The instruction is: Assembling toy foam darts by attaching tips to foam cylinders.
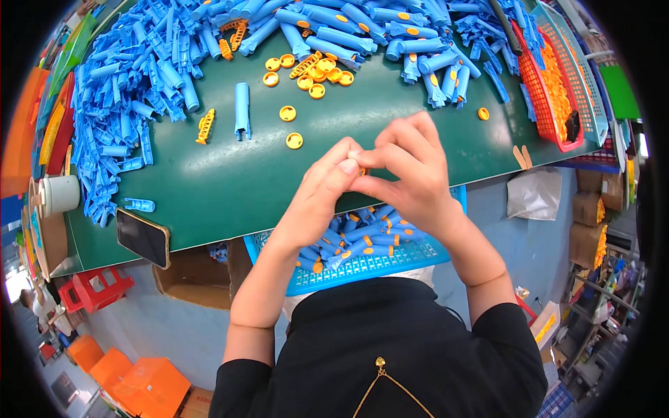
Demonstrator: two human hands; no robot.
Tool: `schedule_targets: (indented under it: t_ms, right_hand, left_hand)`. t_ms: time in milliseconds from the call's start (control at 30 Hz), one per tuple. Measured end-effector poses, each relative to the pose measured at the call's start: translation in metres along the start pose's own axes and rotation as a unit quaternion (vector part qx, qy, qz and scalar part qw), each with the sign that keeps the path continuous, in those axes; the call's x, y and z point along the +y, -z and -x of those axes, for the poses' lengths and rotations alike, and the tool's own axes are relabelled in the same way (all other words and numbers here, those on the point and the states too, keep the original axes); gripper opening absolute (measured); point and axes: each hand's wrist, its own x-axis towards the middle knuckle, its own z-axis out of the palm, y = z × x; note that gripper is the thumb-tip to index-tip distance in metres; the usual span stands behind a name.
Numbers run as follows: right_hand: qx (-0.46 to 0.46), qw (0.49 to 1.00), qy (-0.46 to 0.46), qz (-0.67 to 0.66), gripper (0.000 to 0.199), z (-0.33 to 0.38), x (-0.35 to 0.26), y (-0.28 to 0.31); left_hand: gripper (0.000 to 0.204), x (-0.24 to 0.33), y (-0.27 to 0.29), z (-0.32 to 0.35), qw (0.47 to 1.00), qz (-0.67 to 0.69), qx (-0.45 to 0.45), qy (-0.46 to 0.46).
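My left hand (322, 187) and my right hand (412, 166) meet over the table's near edge, both with fingers closed. Between the fingertips a sliver of a small orange plastic part (362, 171) shows; the rest is covered, and I cannot make out what the left fingers hold. Beyond the hands lie two loose round orange caps (294, 141), a blue plastic tube (242, 111) and an orange ribbed strip (205, 127). Farther back is a small heap of orange caps (325, 65). Below my hands, a blue basket (327, 280) holds several blue tubes with orange ends.
Piles of blue plastic half-shells (111, 104) and blue tubes (341, 38) cover the far side of the green table (209, 198). A red basket (550, 118) of orange parts stands at right. A phone (143, 238) leans over the left front edge, above a cardboard box (188, 282).
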Motion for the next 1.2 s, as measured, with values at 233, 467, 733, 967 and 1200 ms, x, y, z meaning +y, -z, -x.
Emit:
schedule_targets:
  t_ms: [233,467,733,967,1200]
  right_hand:
    - [-0.034,0.994,-0.036,-0.094,0.028,-0.001,0.003,-0.004]
    - [-0.105,0.961,-0.100,-0.237,0.020,-0.009,0.044,0.002]
    - [-0.068,0.985,-0.141,0.071,0.022,-0.036,0.079,-0.036]
    - [-0.130,0.961,-0.243,-0.006,0.019,-0.032,0.059,-0.016]
    - [-0.056,0.980,-0.176,0.069,0.016,-0.010,0.065,-0.012]
  left_hand:
    - [0.035,-0.008,-0.009,-0.003,0.995,0.031,0.048,-0.084]
    - [0.046,-0.001,-0.009,0.017,0.993,-0.086,-0.042,-0.065]
    - [0.020,0.061,0.067,-0.065,0.800,-0.488,0.238,-0.255]
    - [0.021,0.067,0.145,-0.139,0.527,-0.732,0.326,-0.282]
    - [0.019,0.088,0.086,-0.068,0.715,-0.545,0.319,-0.299]
